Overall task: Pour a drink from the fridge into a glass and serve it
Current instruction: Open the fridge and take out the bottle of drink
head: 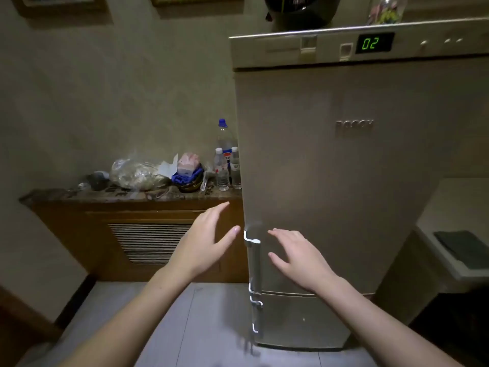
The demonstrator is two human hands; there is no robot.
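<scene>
A tall beige fridge (330, 168) stands in front of me with both doors closed. Its green display (373, 43) reads 02. A silver vertical handle (253, 263) runs down the left edge of the upper door. My left hand (203, 242) hovers open just left of that handle, thumb tip close to it, fingers apart. My right hand (299, 258) is open in front of the door, just right of the handle, holding nothing. No glass is in view.
A wooden cabinet (137, 234) stands left of the fridge; on its top are plastic bottles (225, 160), a clear bag (137, 173) and a bowl with a blue cloth (188, 178). A white counter (455, 207) with a dark pad lies at right. Dark helmet (301, 11) on the fridge.
</scene>
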